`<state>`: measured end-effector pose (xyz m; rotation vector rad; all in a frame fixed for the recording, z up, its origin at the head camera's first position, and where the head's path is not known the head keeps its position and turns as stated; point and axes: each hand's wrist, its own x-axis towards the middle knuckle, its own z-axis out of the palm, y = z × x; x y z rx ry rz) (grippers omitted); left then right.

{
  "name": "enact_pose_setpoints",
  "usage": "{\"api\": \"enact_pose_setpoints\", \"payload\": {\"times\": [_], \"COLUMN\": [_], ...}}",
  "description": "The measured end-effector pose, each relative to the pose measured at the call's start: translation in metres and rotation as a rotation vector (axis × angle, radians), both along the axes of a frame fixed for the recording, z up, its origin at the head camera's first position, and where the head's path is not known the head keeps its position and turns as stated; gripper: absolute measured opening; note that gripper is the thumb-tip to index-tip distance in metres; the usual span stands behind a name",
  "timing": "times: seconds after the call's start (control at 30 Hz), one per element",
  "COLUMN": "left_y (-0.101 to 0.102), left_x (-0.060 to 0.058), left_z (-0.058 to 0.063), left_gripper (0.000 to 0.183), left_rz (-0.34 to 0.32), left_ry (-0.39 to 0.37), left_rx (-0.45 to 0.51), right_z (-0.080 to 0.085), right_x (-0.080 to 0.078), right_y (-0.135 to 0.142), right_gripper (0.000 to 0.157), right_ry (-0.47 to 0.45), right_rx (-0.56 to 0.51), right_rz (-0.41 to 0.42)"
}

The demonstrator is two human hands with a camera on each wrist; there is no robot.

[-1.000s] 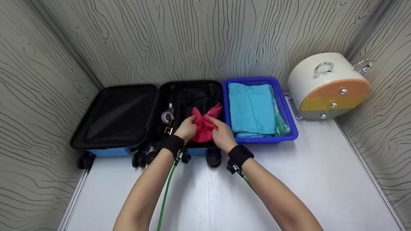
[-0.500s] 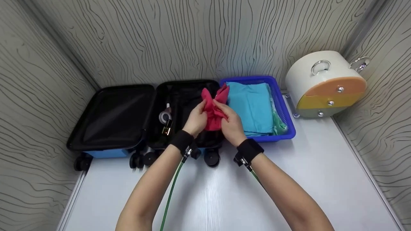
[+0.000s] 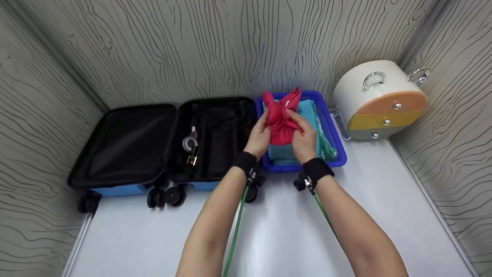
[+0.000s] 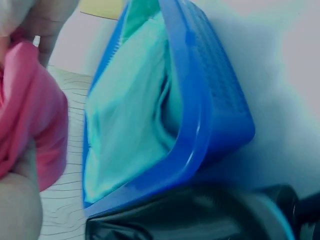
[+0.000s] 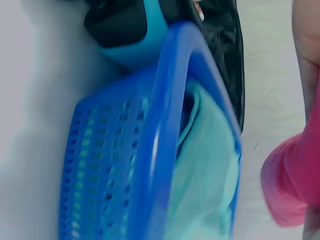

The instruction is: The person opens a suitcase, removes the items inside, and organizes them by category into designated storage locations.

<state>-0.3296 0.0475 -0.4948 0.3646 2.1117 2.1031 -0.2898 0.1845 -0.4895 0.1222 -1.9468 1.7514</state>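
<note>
A bunched red cloth (image 3: 282, 125) is held up between both hands over the blue basket (image 3: 338, 152). My left hand (image 3: 259, 136) grips its left side, and my right hand (image 3: 305, 138) grips its right side with the thumb on top. Two corners of the cloth stick up at the far end. Under it, folded turquoise fabric (image 3: 282, 154) lies in the basket beside a green patterned cloth (image 3: 328, 150). In the left wrist view the red cloth (image 4: 42, 115) hangs from the hand, apart from the basket's contents.
Left of the basket lies an open black-lined suitcase (image 3: 215, 115) with its other half (image 3: 130, 142) flat alongside. Inside are a roll of tape (image 3: 190, 143) and a shiny gold item (image 3: 193, 156). A white rounded drawer box (image 3: 374, 100) stands at the right by the wall.
Both hands have lifted the red cloth out from over the suitcase and carried it right, to above the blue basket. The things inside the suitcase have stayed put.
</note>
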Motion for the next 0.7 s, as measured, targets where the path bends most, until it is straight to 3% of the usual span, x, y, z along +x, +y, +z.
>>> {"api": "enact_pose_setpoints", "payload": {"times": [0.13, 0.27, 0.47, 0.6, 0.7], "left_y": [0.010, 0.010, 0.000, 0.000, 0.006], "left_x": [-0.002, -0.001, 0.004, 0.004, 0.003], "left_z": [-0.014, -0.029, -0.031, -0.026, -0.026], "left_gripper": [0.062, 0.064, 0.062, 0.056, 0.056], "left_rz": [-0.015, -0.003, -0.025, -0.051, -0.096], "left_ry": [0.009, -0.017, -0.033, 0.013, 0.062], "left_rx": [0.036, -0.079, -0.317, -0.528, -0.661], "right_z": [-0.033, -0.054, -0.061, -0.059, -0.058], "right_x": [-0.017, -0.016, -0.007, -0.003, 0.001], "right_y": [0.018, 0.033, 0.059, 0.074, 0.080], "right_gripper": [0.065, 0.066, 0.068, 0.078, 0.073], "right_ry": [-0.059, -0.225, -0.462, -0.495, -0.479], "right_rx": [-0.042, -0.059, 0.239, 0.463, 0.603], "right_rz": [-0.062, -0.031, -0.087, -0.106, -0.106]}}
